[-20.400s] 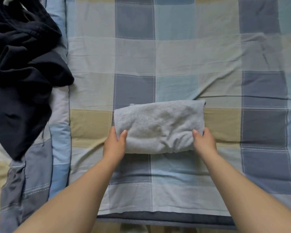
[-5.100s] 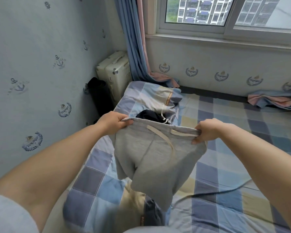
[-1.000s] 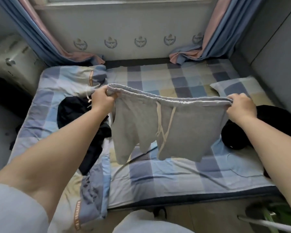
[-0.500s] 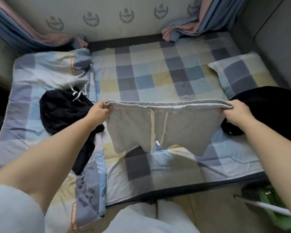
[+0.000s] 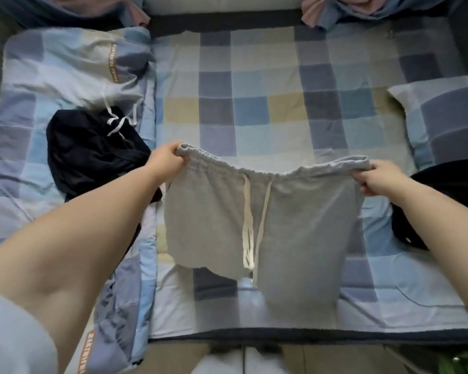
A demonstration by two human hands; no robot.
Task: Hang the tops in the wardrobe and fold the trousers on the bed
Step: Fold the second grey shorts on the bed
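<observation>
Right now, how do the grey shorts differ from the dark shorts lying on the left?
The grey shorts are stretched out flat, gripped at the waistband by the left hand and the right hand; the dark shorts lie crumpled and untouched on the bed. Both have pale drawstrings.

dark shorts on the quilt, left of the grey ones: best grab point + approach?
Take the dark shorts by the waistband end, where the white drawstring shows, coming from above. They lie crumpled on the folded quilt, so only that edge is identifiable.
</observation>
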